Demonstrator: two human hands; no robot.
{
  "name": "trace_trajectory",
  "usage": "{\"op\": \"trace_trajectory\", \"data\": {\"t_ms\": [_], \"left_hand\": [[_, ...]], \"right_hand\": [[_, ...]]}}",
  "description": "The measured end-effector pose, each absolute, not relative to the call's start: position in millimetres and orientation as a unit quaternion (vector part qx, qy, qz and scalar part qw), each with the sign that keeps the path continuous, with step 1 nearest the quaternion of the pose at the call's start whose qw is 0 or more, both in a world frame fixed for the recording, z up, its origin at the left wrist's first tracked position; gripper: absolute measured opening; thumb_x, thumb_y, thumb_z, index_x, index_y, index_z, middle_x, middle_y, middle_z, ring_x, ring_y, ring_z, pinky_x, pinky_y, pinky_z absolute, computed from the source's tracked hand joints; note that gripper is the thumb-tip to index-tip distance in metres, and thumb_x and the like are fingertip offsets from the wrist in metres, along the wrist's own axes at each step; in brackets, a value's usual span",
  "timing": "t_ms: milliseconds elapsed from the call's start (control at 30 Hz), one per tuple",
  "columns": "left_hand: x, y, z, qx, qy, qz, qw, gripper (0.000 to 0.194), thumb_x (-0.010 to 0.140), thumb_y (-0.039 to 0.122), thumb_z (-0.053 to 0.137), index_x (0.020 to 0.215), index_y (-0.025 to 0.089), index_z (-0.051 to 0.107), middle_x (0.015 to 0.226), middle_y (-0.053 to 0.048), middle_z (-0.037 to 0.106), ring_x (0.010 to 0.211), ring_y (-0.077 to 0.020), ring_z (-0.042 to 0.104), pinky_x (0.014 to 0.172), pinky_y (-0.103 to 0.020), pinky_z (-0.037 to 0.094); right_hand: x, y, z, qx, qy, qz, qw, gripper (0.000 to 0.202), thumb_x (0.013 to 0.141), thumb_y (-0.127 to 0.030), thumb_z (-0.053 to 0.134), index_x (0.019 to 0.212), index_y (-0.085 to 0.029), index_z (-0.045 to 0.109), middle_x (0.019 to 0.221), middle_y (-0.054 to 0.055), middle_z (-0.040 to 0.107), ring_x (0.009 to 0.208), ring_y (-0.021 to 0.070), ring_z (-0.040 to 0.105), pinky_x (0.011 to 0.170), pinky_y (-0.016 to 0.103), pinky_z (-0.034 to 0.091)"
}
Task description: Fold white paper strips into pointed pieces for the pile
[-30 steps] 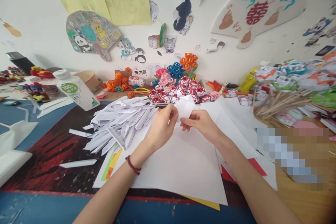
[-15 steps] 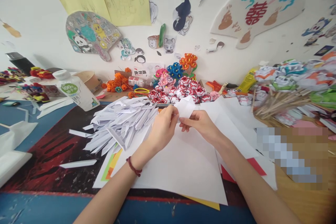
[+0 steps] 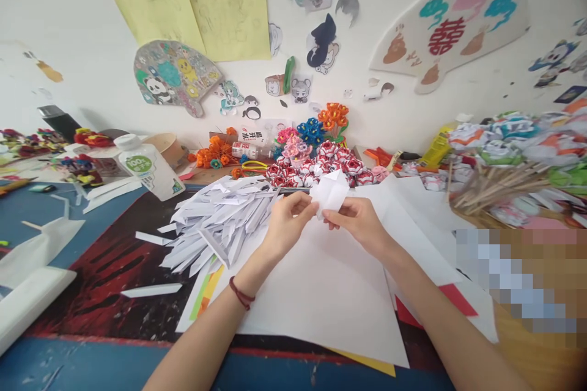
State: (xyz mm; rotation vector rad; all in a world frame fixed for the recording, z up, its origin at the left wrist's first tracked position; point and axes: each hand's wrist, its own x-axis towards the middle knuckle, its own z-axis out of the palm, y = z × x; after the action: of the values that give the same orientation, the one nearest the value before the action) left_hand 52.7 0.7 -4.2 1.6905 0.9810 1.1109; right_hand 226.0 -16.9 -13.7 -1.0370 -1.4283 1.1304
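Between my two hands is a small piece of folded white paper (image 3: pixel 332 190), held up above the large white sheets (image 3: pixel 321 293). My left hand (image 3: pixel 291 220) pinches its left edge between thumb and fingers. On the lower right side, my right hand (image 3: pixel 355 220) grips it with the thumb in front and the fingers partly hidden behind. Left of my hands lies a heap of folded white paper strips (image 3: pixel 220 220). One loose strip (image 3: pixel 151 290) rests apart on the dark red and black mat (image 3: pixel 101 281).
Behind the sheets stand red-and-white paper flowers (image 3: pixel 330 162) and orange flowers (image 3: pixel 334 117). A white bottle (image 3: pixel 149 165) is at the left, near a white box-like object (image 3: pixel 34 302). Wooden sticks (image 3: pixel 499 186) with paper flowers lie at the right. Fan shapes (image 3: pixel 452 30) hang on the wall.
The folded paper is turned a little and shows more of its face between my hands. Both hands keep their hold. The whole view has shifted slightly.
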Motion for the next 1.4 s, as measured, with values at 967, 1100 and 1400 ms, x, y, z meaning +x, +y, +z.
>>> {"op": "trace_trajectory", "data": {"t_ms": [967,1100,1400], "left_hand": [[53.5,-6.4,2.2,0.736,0.336,0.413,0.419,0.026,0.087,0.034,0.054,0.071,0.014,0.055,0.067,0.000,0.058,0.062,-0.0098,0.055,0.062,-0.021,0.045],[54.9,-6.8,1.6,0.728,0.339,0.415,0.428,0.025,0.088,0.035,0.054,0.073,0.014,0.056,0.069,-0.001,0.059,0.062,-0.0098,0.056,0.062,-0.021,0.046],[55.5,-8.4,0.3,0.747,0.358,0.403,0.389,0.024,0.088,0.033,0.053,0.073,0.015,0.056,0.068,0.000,0.059,0.062,-0.0103,0.056,0.062,-0.022,0.045]], "right_hand": [[227.3,-20.5,-5.5,-0.399,-0.555,0.490,0.541,0.015,0.071,-0.028,0.073,0.069,-0.014,0.069,0.060,0.002,0.063,0.052,0.0126,0.055,0.050,0.027,0.043],[227.0,-19.3,-6.1,-0.389,-0.556,0.490,0.548,0.013,0.072,-0.026,0.072,0.069,-0.014,0.070,0.060,0.002,0.063,0.052,0.0123,0.055,0.050,0.026,0.043],[227.2,-17.0,-11.8,-0.387,-0.550,0.496,0.549,0.015,0.074,-0.028,0.072,0.072,-0.013,0.070,0.061,0.002,0.063,0.053,0.0126,0.055,0.051,0.027,0.044]]}}
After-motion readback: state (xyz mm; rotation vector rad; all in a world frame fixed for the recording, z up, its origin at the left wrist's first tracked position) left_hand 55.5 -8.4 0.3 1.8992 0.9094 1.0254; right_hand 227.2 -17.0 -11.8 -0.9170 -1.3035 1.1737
